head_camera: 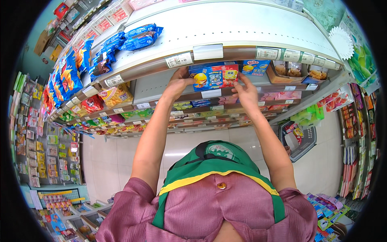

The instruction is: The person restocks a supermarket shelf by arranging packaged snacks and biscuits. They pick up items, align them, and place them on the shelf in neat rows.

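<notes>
Both my hands are at a blue and red snack box with a yellow cartoon figure on its right part, at the front of the shelf below the white top shelf. My left hand grips its left end, thumb on the front face. At its right end, my right hand has its fingers against the side and lower corner. Another blue box stands just right of it, then open cartons of packaged baked snacks. Part of a further blue box shows behind the top edge of the held one.
Blue snack bags lie on the top shelf at the left, chip bags at its end. Price-tag rails run along the shelf edges. A grey basket with packets sits on the floor at the right. Stocked racks flank the aisle.
</notes>
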